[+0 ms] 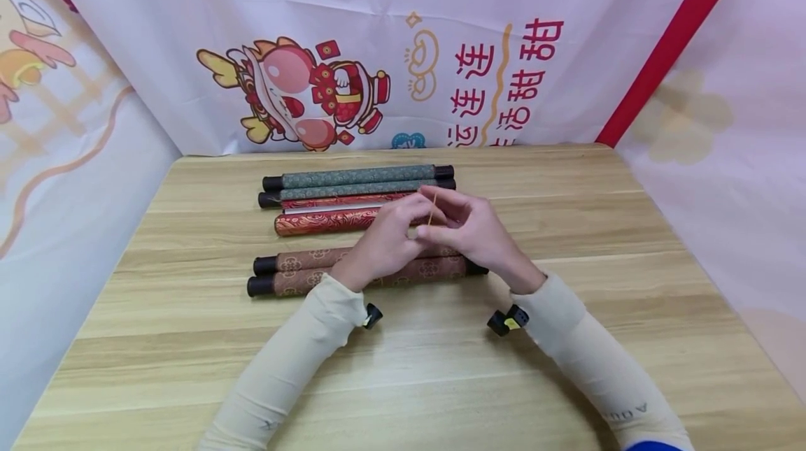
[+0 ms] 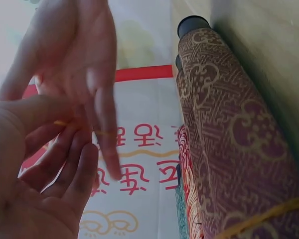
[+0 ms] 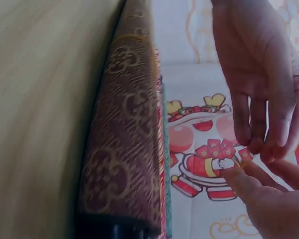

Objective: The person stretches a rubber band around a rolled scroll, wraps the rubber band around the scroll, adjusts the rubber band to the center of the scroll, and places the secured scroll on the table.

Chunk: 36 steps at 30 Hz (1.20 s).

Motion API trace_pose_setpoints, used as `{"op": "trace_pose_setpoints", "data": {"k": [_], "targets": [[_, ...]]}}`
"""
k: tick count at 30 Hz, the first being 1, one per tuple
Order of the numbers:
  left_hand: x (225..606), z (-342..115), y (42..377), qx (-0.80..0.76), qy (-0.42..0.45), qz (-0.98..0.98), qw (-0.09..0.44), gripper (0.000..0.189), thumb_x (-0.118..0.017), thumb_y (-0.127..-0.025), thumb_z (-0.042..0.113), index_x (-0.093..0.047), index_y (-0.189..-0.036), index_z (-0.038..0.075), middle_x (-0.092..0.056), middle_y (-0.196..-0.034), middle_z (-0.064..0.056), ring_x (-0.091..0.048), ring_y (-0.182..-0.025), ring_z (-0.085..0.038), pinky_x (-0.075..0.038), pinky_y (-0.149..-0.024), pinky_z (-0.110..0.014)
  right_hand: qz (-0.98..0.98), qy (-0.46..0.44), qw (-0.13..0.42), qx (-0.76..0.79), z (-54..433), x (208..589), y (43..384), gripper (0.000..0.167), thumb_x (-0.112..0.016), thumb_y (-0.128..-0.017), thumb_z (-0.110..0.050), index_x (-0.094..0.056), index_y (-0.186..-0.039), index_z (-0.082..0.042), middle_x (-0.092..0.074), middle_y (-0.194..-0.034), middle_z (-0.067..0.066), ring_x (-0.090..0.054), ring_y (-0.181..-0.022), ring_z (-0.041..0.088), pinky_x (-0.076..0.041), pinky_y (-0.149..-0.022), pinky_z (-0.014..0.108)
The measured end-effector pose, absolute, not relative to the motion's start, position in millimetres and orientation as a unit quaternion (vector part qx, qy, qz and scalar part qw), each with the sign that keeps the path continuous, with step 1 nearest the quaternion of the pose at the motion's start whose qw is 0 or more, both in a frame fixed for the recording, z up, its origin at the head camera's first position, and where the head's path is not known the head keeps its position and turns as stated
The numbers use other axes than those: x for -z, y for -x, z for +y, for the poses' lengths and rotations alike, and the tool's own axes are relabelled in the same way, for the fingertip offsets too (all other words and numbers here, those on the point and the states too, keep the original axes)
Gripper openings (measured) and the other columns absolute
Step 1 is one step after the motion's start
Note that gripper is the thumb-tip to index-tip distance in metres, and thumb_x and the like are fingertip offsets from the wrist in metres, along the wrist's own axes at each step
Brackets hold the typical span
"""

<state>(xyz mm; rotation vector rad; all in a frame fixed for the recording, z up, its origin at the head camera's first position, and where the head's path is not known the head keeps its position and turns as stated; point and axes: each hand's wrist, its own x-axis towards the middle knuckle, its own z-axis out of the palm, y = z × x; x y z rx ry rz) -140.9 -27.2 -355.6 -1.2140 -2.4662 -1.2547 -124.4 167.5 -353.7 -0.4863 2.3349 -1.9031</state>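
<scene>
A thin yellow-orange rubber band (image 1: pixel 433 210) is drawn taut between my two hands, above the rolled scrolls. My left hand (image 1: pixel 393 231) pinches it with thumb and fingertips. The right hand (image 1: pixel 478 231) faces it, fingers bent, with the band running across between thumb and fingers. In the right wrist view the band (image 3: pixel 237 162) shows close to the right thumb. Below the hands lies a brown patterned scroll (image 1: pixel 315 280) with black end knobs, partly hidden by both hands. A rubber band (image 2: pixel 269 219) circles this scroll in the left wrist view.
Behind the brown scroll lie a red-and-gold scroll (image 1: pixel 327 222) and a teal scroll (image 1: pixel 359 177) with black knobs, side by side across the wooden table (image 1: pixel 428 381). A printed white cloth (image 1: pixel 390 10) hangs at the table's back edge.
</scene>
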Motion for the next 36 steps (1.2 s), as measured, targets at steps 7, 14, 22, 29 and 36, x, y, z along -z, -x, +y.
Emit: {"op": "trace_pose_setpoints", "data": {"k": [7,14,22,29,36], "targets": [[351,-41,145,0.376,0.397,-0.838,0.008,0.024,-0.079,-0.095,0.010,-0.074,-0.118,0.007,-0.072,-0.119,-0.006,-0.069,-0.117,-0.025,-0.055,-0.106,-0.044,0.869,0.184,0.035,0.458,183,353,126,0.091,-0.094,-0.079,-0.042,-0.053,-0.154,-0.009,-0.057,-0.155,0.010,-0.057,-0.144,0.028,-0.046,-0.119,0.041],[343,-56,170,0.282,0.358,-0.888,-0.063,0.040,-0.072,-0.100,0.015,-0.064,-0.138,0.003,-0.066,-0.136,-0.013,-0.062,-0.130,-0.031,-0.050,-0.113,-0.048,0.932,0.169,0.019,0.320,202,349,127,0.105,-0.096,-0.072,-0.052,-0.050,-0.154,-0.005,-0.053,-0.158,0.016,-0.056,-0.142,0.039,-0.048,-0.116,0.052],[347,-59,206,0.135,0.301,-0.934,-0.140,0.066,-0.069,-0.102,0.023,-0.043,-0.159,0.003,-0.048,-0.160,-0.017,-0.044,-0.151,-0.035,-0.039,-0.123,-0.053,0.948,0.155,0.042,0.276,214,354,127,0.117,-0.095,-0.069,-0.058,-0.042,-0.157,-0.001,-0.050,-0.157,0.019,-0.053,-0.141,0.042,-0.047,-0.114,0.060],[358,-48,222,0.062,0.297,-0.943,-0.137,0.072,-0.075,-0.099,0.033,-0.045,-0.158,0.004,-0.033,-0.170,-0.020,-0.035,-0.157,-0.038,-0.035,-0.126,-0.054,0.946,0.149,0.058,0.281,215,358,126,0.117,-0.092,-0.071,-0.062,-0.042,-0.158,-0.003,-0.049,-0.159,0.017,-0.052,-0.142,0.041,-0.047,-0.115,0.059],[360,-41,227,0.050,0.311,-0.942,-0.117,0.074,-0.082,-0.093,0.034,-0.050,-0.153,0.003,-0.048,-0.157,-0.019,-0.047,-0.145,-0.036,-0.045,-0.117,-0.055,0.947,0.147,0.053,0.280,219,358,128,0.113,-0.093,-0.072,-0.060,-0.044,-0.157,-0.003,-0.049,-0.158,0.017,-0.053,-0.139,0.042,-0.047,-0.114,0.059]]}}
